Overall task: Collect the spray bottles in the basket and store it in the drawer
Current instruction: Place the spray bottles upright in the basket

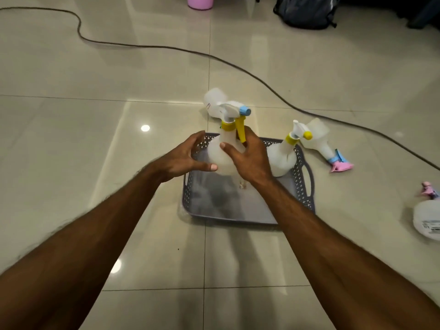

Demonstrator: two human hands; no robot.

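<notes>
A grey perforated basket (pixel 240 210) sits on the tiled floor. Over its far left corner my right hand (pixel 247 160) grips a white spray bottle (pixel 220 156) with a yellow collar and trigger. My left hand (pixel 183 158) is beside it, thumb touching the bottle's base, fingers spread. A second yellow-capped bottle (pixel 282 158) stands upright in the basket's far right corner. Another bottle (pixel 215 103) lies on the floor behind the basket. A bottle with a pink trigger (pixel 320 139) lies to the right. One more bottle (pixel 427 217) rests at the right edge.
A dark cable (pixel 214 55) snakes across the floor beyond the basket. A pink bucket (pixel 200 2) stands at the top edge and a dark backpack (pixel 307 11) lies at the top right. No drawer is in view.
</notes>
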